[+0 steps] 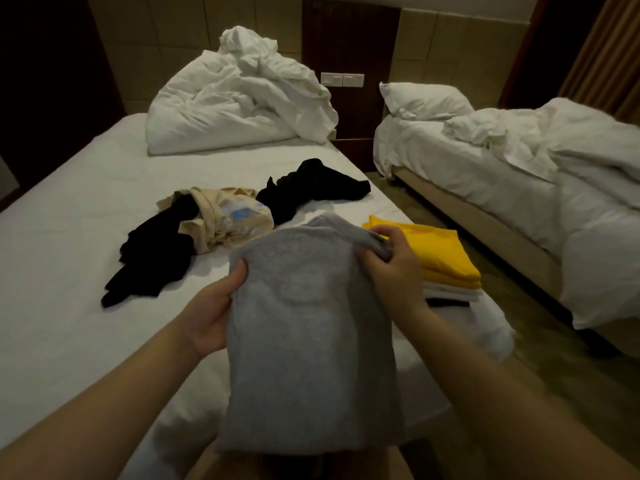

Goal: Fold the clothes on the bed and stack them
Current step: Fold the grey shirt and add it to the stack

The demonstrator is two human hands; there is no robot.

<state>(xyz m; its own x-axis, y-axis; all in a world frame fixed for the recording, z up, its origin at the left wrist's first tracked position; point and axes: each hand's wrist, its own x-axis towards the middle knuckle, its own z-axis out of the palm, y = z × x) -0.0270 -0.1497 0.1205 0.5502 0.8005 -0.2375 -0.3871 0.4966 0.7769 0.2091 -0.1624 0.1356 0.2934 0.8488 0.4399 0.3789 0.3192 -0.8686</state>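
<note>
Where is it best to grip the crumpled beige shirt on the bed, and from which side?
Probably its near right edge, reached from above: there the beige shirt bunches up clear on the sheet, while its left side is tangled with a black garment.

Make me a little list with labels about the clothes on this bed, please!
held: grey garment, folded narrow, lifted off the bed
hands: left hand grips its left side, right hand grips its upper right corner
stack: yellow garment on top, white layer under it, by the right edge
not yet folded: long black garment, beige garment, far black garment
also there: crumpled white duvet
</note>
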